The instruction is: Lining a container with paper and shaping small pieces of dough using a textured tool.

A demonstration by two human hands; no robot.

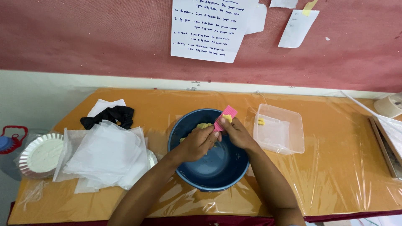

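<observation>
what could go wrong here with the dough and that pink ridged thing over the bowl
The small dough piece sits pinched on the pink ridged board in the right hand; it could slip into the blue bowl. The loose white sheets lie close by the left hand and its forearm might drag them.

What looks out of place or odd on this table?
A crumpled black cloth lies on the white sheets at the left, the only dark thing among them. Nothing looks spilled or broken.
</observation>
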